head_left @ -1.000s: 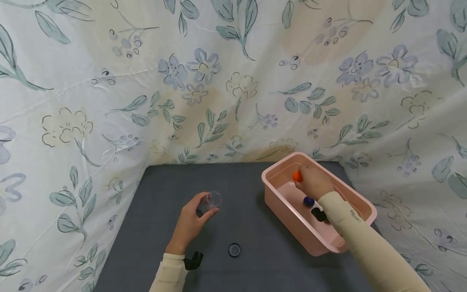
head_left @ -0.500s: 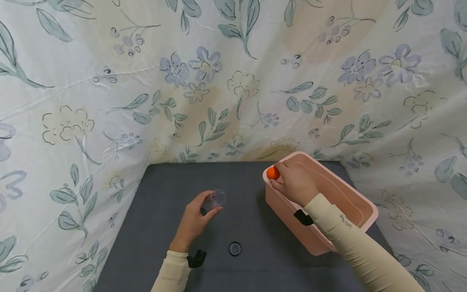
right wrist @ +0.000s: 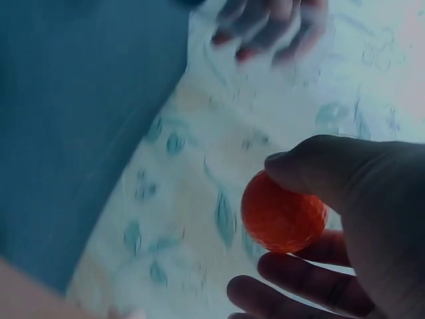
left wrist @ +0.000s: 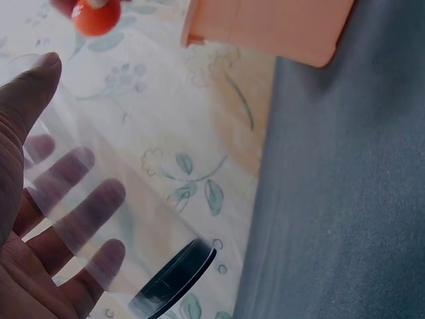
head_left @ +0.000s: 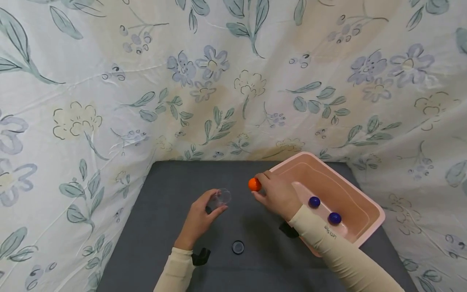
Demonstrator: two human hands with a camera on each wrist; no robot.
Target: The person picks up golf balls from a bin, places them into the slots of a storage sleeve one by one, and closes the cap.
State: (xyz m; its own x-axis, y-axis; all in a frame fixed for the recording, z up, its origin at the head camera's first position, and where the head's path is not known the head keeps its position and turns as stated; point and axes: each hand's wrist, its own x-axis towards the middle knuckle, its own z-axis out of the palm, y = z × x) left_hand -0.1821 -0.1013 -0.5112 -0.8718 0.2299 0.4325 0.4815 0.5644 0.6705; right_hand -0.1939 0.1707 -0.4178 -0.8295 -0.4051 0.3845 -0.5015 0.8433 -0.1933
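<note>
My left hand (head_left: 200, 218) grips a clear plastic tube (left wrist: 145, 242), fingers round one side and thumb on the other. Its round open end (head_left: 223, 196) faces up in the head view, and a black base (left wrist: 176, 279) closes the far end. With thumb and fingertips, my right hand (head_left: 280, 195) pinches an orange golf ball (head_left: 254, 184); dimples show on the ball (right wrist: 282, 212) in the right wrist view. The ball is just right of the tube's mouth, apart from it. A black round cap (head_left: 238, 247) lies on the table, below and right of the left hand.
A pink plastic bin (head_left: 365, 207) stands at the right, behind the right forearm. Inside it lie two dark blue balls (head_left: 314, 202), apart from each other. The dark grey table (head_left: 164, 190) meets a floral cloth (head_left: 233, 81) at the back and sides.
My right hand has lifted the orange golf ball out of the pink bin and carried it left towards the tube. The left hand stays nearly in place, still holding the tube.
</note>
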